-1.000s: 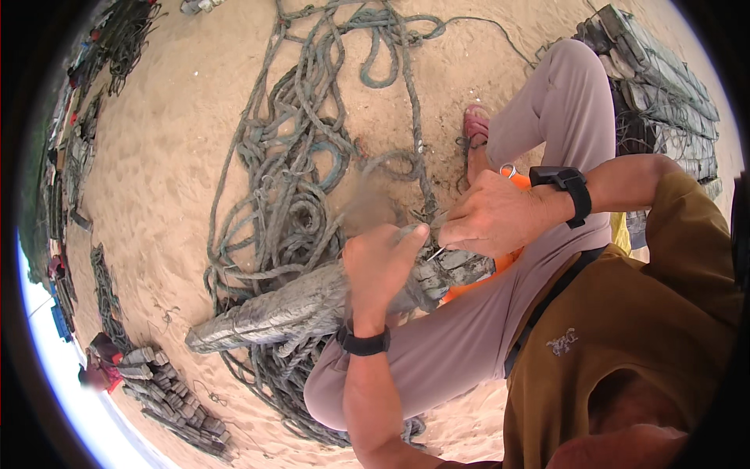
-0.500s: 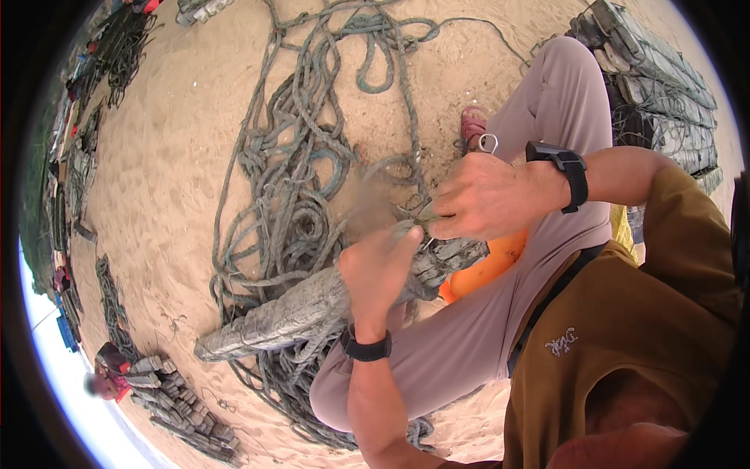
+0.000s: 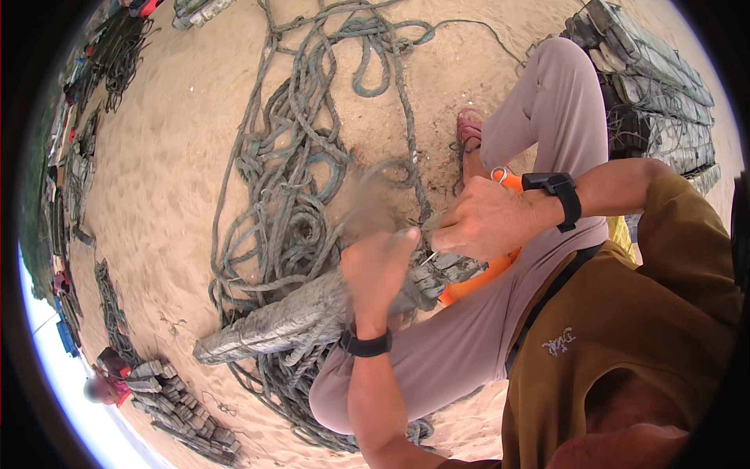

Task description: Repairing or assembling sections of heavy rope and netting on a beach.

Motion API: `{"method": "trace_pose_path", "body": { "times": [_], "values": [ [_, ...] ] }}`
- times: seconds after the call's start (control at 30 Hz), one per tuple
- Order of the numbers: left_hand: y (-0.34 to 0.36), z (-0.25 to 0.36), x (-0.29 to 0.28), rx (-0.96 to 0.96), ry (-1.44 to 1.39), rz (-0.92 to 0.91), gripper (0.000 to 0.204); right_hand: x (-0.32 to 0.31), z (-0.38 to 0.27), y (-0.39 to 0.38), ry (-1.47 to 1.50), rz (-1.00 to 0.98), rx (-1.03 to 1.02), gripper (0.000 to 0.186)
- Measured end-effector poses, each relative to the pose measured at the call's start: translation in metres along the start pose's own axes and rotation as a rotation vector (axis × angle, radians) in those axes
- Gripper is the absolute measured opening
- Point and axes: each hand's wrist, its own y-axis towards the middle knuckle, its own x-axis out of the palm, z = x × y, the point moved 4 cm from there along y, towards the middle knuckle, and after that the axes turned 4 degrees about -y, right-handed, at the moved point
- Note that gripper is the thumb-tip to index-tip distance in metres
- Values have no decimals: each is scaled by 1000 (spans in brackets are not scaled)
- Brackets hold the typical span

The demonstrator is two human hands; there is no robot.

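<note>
My right hand [image 3: 488, 220] is closed around a thin metal rod tool with a ring [image 3: 499, 174] at its top end. The rod's pale tip [image 3: 430, 258] sticks out below the fist, by the end of a weathered grey block [image 3: 273, 324]. To its left, my left hand [image 3: 376, 270] is closed with the thumb up, apparently on a grey-green rope [image 3: 422, 205] that runs down between the hands. A hazy smear covers its fingers, so the grip shows only in part. The block lies slantwise under my left hand, its end near my legs.
A big tangle of rope [image 3: 293, 180] lies on the sand ahead. An orange rounded object [image 3: 484, 280] sits between my legs. Stacks of grey blocks stand at right [image 3: 664, 102] and lower left [image 3: 183, 410], where a person [image 3: 109, 379] is. More rope heaps [image 3: 125, 70] line the left.
My right hand has tipped, and the tool's ring has dropped lower and slightly right. The gap between my hands has widened slightly. My left hand has stayed nearly in place.
</note>
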Motion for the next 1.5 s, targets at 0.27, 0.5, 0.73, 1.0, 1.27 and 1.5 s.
{"method": "trace_pose_path", "body": {
  "times": [0.27,0.5,0.73,1.0,1.27,1.5],
  "values": [
    [5,7,-6,180,-170,386,17,-30,7,-12,319,200,439,12],
    [12,19,-14,22,-191,410,25,15,6,-13,673,299,660,15],
    [12,16,-20,13,-259,456,23,16,4,-10,402,363,629,9],
    [8,21,-24,-49,-288,499,18,22,2,-6,373,380,639,7],
    [9,19,-26,-41,-157,526,20,26,1,-5,476,426,657,7],
    [10,24,-23,17,-324,553,35,30,-1,1,567,504,689,5]
  ]
}}
